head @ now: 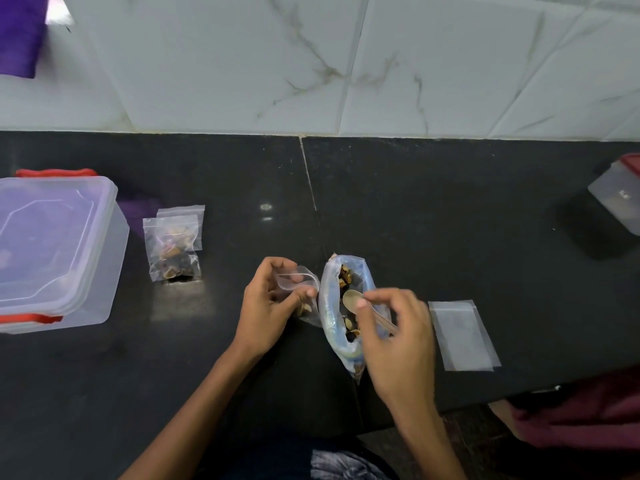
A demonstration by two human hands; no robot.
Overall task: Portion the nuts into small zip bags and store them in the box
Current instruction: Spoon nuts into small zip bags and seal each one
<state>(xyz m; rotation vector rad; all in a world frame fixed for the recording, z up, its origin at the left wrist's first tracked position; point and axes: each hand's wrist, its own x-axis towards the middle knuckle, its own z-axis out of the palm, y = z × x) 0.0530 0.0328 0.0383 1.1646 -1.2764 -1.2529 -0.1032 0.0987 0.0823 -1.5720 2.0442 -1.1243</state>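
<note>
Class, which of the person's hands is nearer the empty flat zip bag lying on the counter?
Right. The right hand holds a spoon just beside the empty zip bag; the left hand is farther, beyond the nut bag.

A dark desk (450,209) is seen across the middle of the frame, backed by a white marbled tile wall (346,64). Purple cloth (19,32) is seen at upper left, maroon fabric (585,414) at lower right.

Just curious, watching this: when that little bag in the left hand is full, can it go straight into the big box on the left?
Not straight in. The box has its lid on, so that must come off first. The counter between the small bag and the box holds only two filled bags, easily passed.
</note>
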